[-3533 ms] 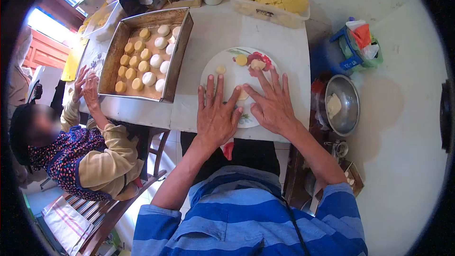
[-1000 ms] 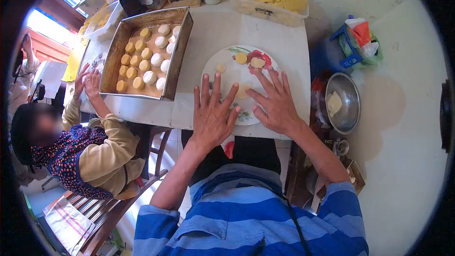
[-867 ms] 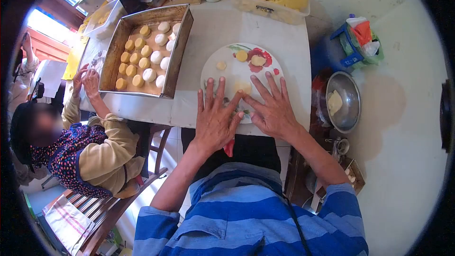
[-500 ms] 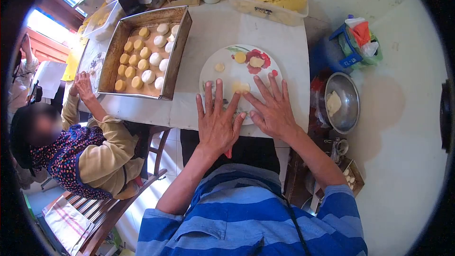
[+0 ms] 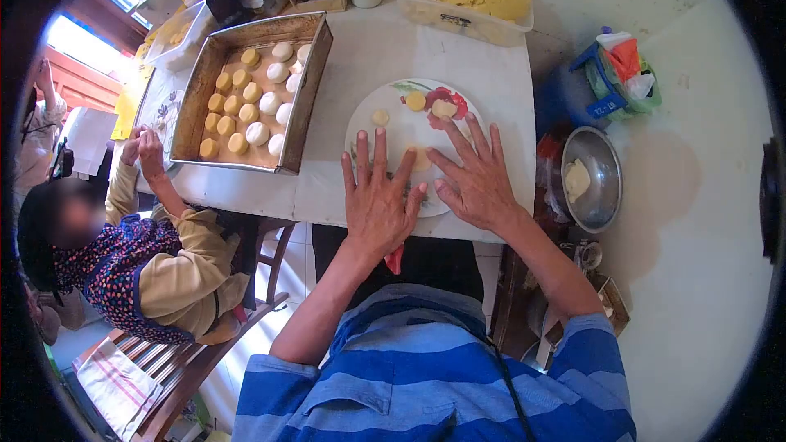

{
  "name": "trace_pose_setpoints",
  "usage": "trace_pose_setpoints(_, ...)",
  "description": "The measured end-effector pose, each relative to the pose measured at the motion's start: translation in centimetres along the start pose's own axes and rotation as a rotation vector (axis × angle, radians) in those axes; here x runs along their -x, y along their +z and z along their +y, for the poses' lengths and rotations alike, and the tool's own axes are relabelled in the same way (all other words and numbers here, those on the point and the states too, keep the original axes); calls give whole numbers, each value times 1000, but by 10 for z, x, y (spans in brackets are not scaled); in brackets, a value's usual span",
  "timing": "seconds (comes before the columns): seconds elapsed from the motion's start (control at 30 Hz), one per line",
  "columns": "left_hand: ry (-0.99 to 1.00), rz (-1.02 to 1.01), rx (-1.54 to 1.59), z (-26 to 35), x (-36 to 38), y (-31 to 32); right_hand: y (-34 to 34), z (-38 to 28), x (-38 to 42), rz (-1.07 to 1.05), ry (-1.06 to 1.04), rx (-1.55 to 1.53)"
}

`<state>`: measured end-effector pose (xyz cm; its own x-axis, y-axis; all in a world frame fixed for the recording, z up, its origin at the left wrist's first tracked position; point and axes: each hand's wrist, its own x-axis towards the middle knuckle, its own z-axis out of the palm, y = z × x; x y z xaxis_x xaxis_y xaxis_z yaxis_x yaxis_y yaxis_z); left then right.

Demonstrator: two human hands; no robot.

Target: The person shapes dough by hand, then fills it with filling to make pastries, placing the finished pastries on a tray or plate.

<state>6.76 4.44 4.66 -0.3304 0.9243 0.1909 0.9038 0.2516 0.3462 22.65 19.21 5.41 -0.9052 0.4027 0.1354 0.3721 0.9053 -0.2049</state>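
Note:
A white plate with painted red flowers lies on the table before me. Both my hands rest over its near part, palms down. On the plate, a flattened piece of pale dough shows between my index fingers. My left hand is open with fingers spread, its index fingertip beside that dough. My right hand is open too, its index finger at the dough's other side. Farther up the plate lie a small pale dough piece, a yellow round and another pale piece.
Left of the plate stands a metal baking tray with several yellow and white rounds. A plastic tub of yellow dough is at the back. A metal bowl stands at the right. Another person sits at the left, hands at the table.
My fingers have drawn slightly apart over the flattened dough, uncovering more of it. My right hand has shifted a little to the right. The other person's hands have come closer together.

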Motion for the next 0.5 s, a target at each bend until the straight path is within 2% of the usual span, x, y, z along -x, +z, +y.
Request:
trace_pose_setpoints(0.17, 5, -13, 30, -5, -2, 5, -3, 3, -7, -42, 3, 12)
trace_pose_setpoints(0.23, -12, -9, 38, -6, -5, 5, -2, 0, -11, 15, -73, -42)
trace_pose_setpoints(0.33, -50, 58, 29, -8, -2, 8, 2, 2, -17, -19, -69, -26)
trace_pose_setpoints(0.5, -22, -21, 24, -1, 2, 10, -5, 6, -21, -14, -69, -17)
